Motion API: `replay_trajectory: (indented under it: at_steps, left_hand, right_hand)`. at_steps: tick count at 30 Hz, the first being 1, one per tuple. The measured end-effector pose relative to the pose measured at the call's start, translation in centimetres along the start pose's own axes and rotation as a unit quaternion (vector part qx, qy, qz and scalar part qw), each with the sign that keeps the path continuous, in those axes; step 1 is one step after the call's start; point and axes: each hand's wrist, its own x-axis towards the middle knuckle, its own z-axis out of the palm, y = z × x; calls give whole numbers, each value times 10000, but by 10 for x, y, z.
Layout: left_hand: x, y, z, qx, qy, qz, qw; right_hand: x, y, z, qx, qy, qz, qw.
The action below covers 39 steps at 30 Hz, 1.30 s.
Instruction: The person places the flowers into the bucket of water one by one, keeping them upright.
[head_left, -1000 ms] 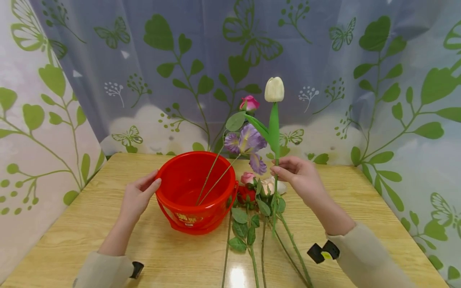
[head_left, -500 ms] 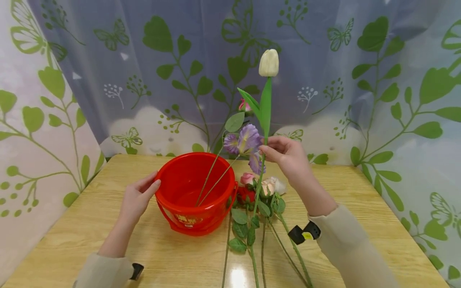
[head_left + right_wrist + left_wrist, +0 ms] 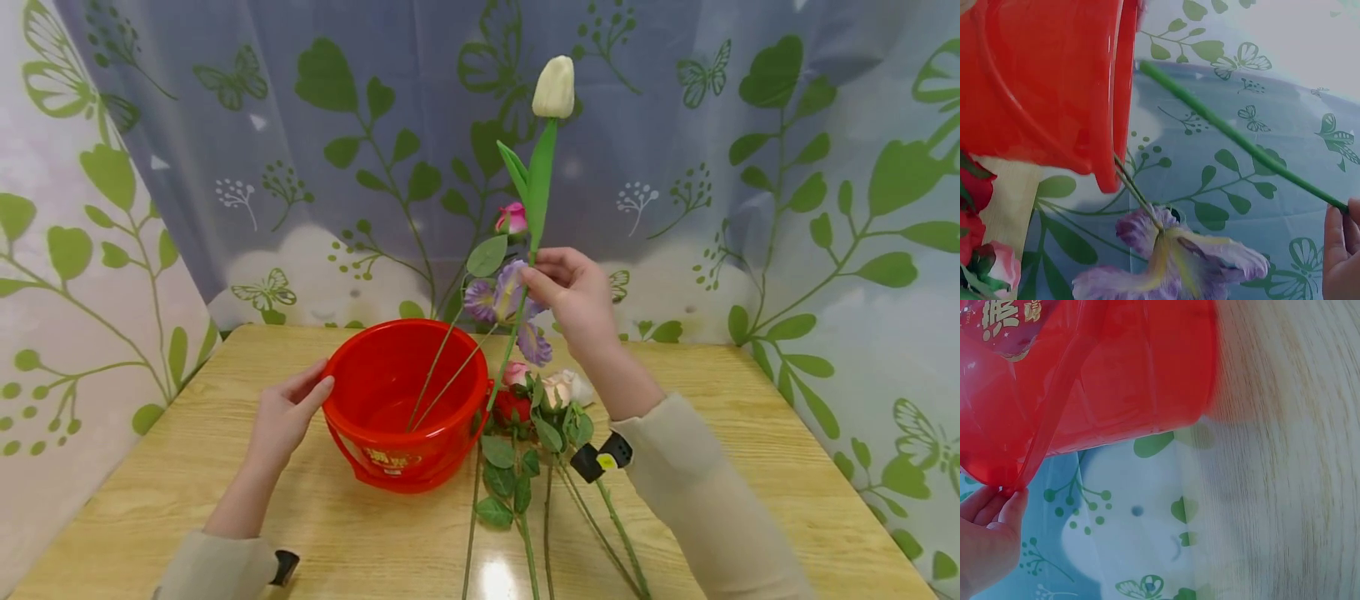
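Note:
My left hand (image 3: 281,417) pinches the left rim of a red plastic bucket (image 3: 442,454), which stands upright on the table; the left wrist view has the fingertips (image 3: 1015,503) at the rim by the handle joint. My right hand (image 3: 577,304) pinches the green stem of a white tulip (image 3: 553,87) just below its leaves, bloom up. In the right wrist view the lower end of the tulip stem (image 3: 1210,115) is beside the bucket's mouth. A purple iris (image 3: 480,300) and a bright pink rose (image 3: 512,218) lean out of the bucket to the right.
Right of the bucket lie several loose flowers on the wooden table (image 3: 360,542), among them a red rose (image 3: 512,406) and a peach rose (image 3: 557,388), with stems toward the front edge. A patterned curtain (image 3: 660,125) hangs behind the table.
My right hand has lifted the tulip and carried it leftward, so its stem end has risen from over the loose flowers to near the bucket's rim. The left hand and bucket stay in place.

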Motion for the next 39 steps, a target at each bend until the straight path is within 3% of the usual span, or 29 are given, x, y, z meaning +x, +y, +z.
replay_trajectory:
  at_steps: [10,18,25,33,39]
  left_hand:
    - [1,-1,0,45,-45,-92,9999]
    - [1,-1,0,-64,-47,-39,10000]
    - [0,-1,0,-100,-26,-3,9999]
    - [-1,1,0,-118,-25,-5,9999]
    - [-1,1,0,-92,-25,-23,10000]
  right_hand:
    - [1,8,24,479,283,-224,9982]
    - [-5,30,37,197,-39,-98,9997]
    - [-17,49,47,334,-374,7,9987]
    - [-27,64,57,-120,-776,207,9967]
    - [-32,73,63,-677,-924,70,9934]
